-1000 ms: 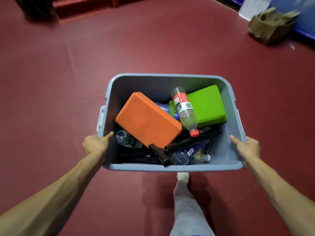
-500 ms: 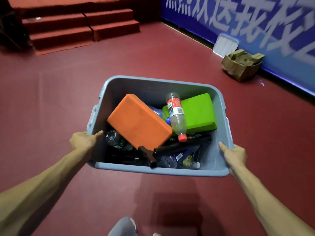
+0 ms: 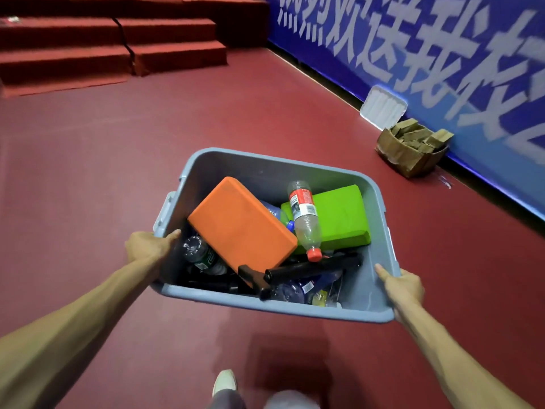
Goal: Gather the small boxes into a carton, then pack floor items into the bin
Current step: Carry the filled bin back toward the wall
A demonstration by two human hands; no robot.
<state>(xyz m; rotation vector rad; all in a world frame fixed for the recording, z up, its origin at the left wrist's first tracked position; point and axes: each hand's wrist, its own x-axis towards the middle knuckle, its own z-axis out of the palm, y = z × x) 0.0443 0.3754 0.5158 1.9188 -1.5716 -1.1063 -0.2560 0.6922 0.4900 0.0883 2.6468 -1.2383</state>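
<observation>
I have the grey-blue bin (image 3: 267, 169) gripped by both sides and held clear of the dark red floor (image 3: 103, 160), its shadow lying on the floor below its near edge. My left hand (image 3: 147, 246) is wrapped over the bin's left rim near the near-left corner, thumb lying along the top edge and the other fingers curled under the lip out of sight. My right hand (image 3: 404, 286) is clamped the same way on the right rim near the near-right corner, thumb stretched forward along the edge. Inside the bin, an orange foam block (image 3: 240, 227) leans tilted across the left half, and a green foam block (image 3: 343, 219) lies against the far-right wall. A clear plastic bottle (image 3: 305, 219) with a red label and red cap rests across the green block, cap pointing toward me. Below the orange block I see a dark bottle (image 3: 200, 256) by the near-left corner, a black tube (image 3: 312, 268) lying crosswise, and more crumpled clear bottles along the near wall. The carton (image 3: 411, 150), stuffed with small brown boxes, sits on the floor well apart from the bin, against the blue banner wall (image 3: 442, 54). A white tray (image 3: 383, 107) leans on that wall just beyond the carton. Red carpeted steps (image 3: 118, 45) rise at the far left. A pale shoe (image 3: 224, 382) shows at the bottom edge.
</observation>
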